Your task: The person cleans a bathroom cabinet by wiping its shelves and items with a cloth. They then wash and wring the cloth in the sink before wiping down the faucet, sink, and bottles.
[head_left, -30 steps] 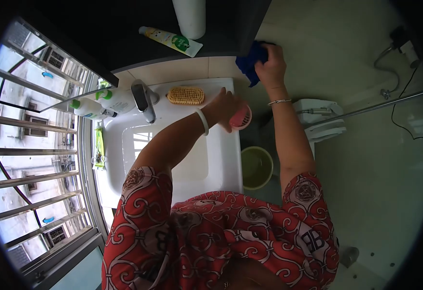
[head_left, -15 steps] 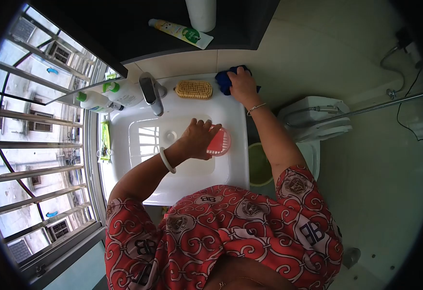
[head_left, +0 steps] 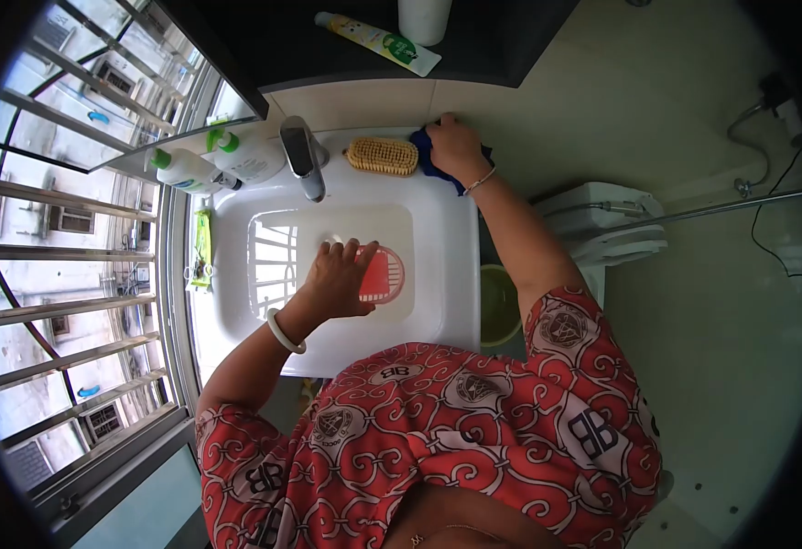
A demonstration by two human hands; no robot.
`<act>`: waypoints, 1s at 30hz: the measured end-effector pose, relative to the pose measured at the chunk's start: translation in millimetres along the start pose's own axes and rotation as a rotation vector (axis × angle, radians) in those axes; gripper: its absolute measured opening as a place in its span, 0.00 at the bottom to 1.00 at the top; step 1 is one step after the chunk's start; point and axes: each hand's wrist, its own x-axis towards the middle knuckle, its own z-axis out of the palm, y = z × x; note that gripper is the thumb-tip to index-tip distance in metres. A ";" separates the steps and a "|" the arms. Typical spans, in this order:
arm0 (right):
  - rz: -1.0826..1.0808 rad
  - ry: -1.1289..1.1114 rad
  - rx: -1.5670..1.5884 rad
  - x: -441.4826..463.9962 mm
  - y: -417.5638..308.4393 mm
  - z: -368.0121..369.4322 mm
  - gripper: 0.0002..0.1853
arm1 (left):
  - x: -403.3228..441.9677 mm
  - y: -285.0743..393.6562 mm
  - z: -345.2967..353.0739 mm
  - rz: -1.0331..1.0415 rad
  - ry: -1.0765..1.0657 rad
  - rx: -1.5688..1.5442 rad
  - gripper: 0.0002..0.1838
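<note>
Over the sink basin (head_left: 392, 229), my left hand (head_left: 335, 282) grips a round pink slatted soap dish (head_left: 394, 274) by its left side. A red, flat-looking piece, perhaps a bar of soap (head_left: 375, 277), lies in the dish. At the back right corner of the sink, my right hand (head_left: 454, 146) presses on a crumpled dark blue cloth (head_left: 427, 163); its fingers are curled over the cloth and partly hidden. Just left of the cloth a wooden scrubbing brush (head_left: 382, 156) lies on the sink's rim, bristles up.
A grey faucet (head_left: 304, 157) stands at the back of the sink, with pump bottles (head_left: 247, 157) to its left. Barred windows line the left. A tube (head_left: 381, 44) lies on the dark shelf above. Right of the sink are a green basin (head_left: 500, 306) and a toilet (head_left: 602, 224).
My left hand has moved left with the soap dish, further over the basin. My right hand stays on the blue cloth at the corner. The view has shifted slightly.
</note>
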 end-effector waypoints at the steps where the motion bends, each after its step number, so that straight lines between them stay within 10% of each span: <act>1: -0.017 -0.039 -0.010 -3.4 -0.6 0.7 0.15 | 2.3 1.5 0.8 0.001 0.008 -0.004 0.52; 16: -0.129 -0.289 0.221 -200.7 -50.0 -60.1 0.12 | 93.0 9.8 -47.0 0.115 0.408 0.031 0.49; 30: 0.193 -0.251 0.882 -274.8 -36.4 -55.6 0.16 | 187.7 56.5 -50.6 0.146 0.179 0.090 0.41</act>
